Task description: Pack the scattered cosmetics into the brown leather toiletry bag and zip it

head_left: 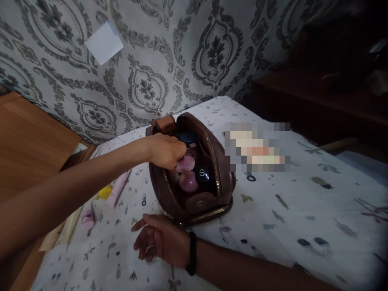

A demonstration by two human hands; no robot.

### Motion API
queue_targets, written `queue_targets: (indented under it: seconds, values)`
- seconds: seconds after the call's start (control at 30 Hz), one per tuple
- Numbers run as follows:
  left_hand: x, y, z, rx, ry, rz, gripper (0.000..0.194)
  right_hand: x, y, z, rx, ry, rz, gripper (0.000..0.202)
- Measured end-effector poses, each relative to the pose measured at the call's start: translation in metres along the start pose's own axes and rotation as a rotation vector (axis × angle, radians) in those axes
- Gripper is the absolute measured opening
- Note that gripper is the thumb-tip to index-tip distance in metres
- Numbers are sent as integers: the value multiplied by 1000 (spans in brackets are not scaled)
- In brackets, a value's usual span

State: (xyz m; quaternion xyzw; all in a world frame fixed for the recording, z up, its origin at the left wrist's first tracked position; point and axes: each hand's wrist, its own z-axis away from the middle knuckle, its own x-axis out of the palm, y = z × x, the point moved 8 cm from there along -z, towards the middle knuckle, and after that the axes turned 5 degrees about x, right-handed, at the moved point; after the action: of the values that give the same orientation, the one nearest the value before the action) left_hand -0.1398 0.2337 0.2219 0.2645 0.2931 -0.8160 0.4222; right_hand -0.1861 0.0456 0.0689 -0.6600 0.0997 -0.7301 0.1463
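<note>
In the head view, the brown bag (226, 171) sits unzipped on the sheet (121, 254). The left hand (167, 150) reaches inside, by pink items (188, 182) and a black case (202, 173) — its fingertips are hidden, so I cannot tell its grip. The right hand (163, 239) lies near the bag — fingers loosely curled and parted.

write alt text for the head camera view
A person's left hand reaches into an open brown bag holding pink items and a black case. The empty right hand, loosely curled, is beside the bag over patterned cloth.
</note>
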Motion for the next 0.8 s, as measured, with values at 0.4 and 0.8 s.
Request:
queue_targets:
  seconds: [0.4, 0.8]
  values:
    - [1, -4, 0, 26, 71, 88, 22, -1, 0, 0, -16, -8, -50, 54]
    - [4, -3, 0, 144, 135, 256, 20, -2, 5, -1, 43, -11, -110, 55]
